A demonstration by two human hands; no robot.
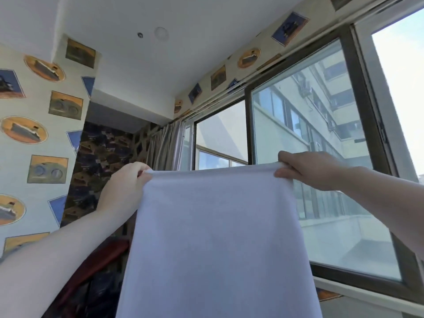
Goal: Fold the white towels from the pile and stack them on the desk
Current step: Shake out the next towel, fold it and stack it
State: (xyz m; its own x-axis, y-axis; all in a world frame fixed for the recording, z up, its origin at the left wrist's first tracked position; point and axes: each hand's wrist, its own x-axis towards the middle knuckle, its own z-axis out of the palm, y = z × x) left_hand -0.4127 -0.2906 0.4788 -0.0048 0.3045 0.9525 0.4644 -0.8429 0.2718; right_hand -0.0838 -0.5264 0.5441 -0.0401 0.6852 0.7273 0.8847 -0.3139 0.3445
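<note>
A: Big white towel (220, 244) fills the lower centre of the frame, hanging flat in front of the window (321, 157).

B: Held high so it drapes straight, I'd say, ready for a fold.

A: The hands are set wide apart: left hand (128, 187) pinches one top corner, right hand (307, 168) the other.

The towel (218, 237) runs off the bottom edge, so its lower end is out of sight, and it hides the room behind it. Each top corner is covered by the fingers of the left hand (128, 187) and right hand (307, 168). Both forearms are cut by the picture's edges.
</note>
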